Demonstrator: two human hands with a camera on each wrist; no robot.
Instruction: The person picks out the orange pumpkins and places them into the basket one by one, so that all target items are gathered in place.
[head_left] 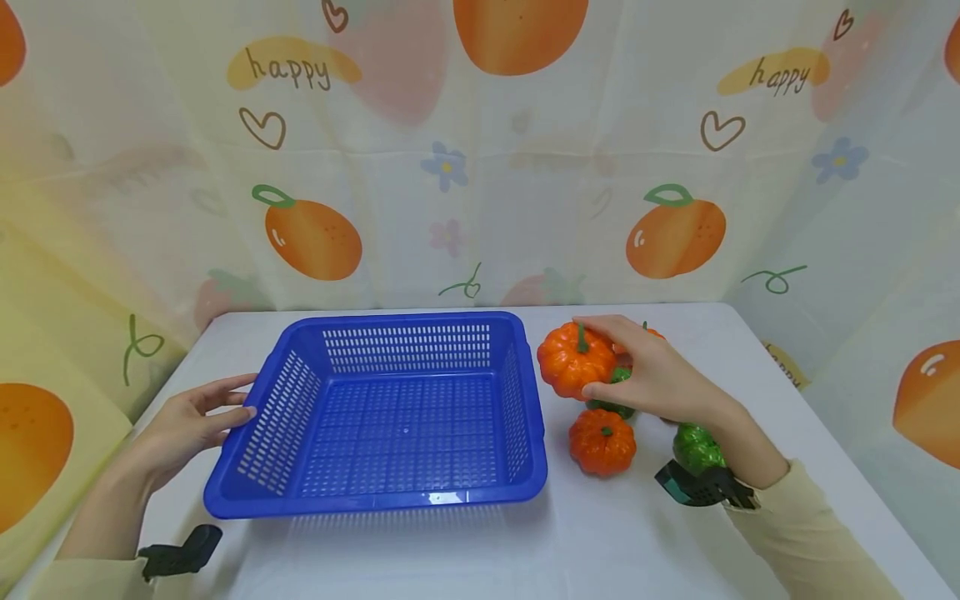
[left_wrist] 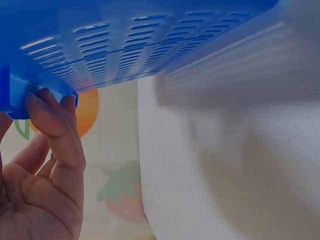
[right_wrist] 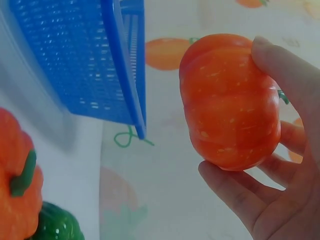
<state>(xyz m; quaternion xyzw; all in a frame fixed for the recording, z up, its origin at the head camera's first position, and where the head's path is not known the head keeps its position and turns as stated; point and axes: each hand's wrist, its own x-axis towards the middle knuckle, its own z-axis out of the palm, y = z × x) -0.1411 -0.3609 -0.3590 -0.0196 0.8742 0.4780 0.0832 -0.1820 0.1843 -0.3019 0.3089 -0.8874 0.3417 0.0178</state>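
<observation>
Surface [head_left: 600,542]: where nine o'clock lies, the blue basket [head_left: 337,507] spreads wide.
Left hand [head_left: 183,423]: fingers curled, gripping the basket's nine-o'clock rim.
Right hand [head_left: 667,379]: half spread, thumb and fingers holding the orange pumpkin [head_left: 566,362].
Pumpkin: raised, just beside the basket's three-o'clock rim.

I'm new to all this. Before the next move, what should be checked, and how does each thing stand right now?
1. Held orange pumpkin secured between thumb and fingers of the right grip: ok.
2. Pumpkin clear of the white table: ok, the right wrist view shows it in the air.
3. Left grip on the rim of the blue basket: ok, fingers and thumb pinch its left side.
4. Pumpkin above the basket's opening: not ok, it is outside, beyond the right rim.
5. Basket floor in plain view: ok, in the head view.
6. Squeeze firm enough: cannot tell, pictures don't show pressure.
</observation>
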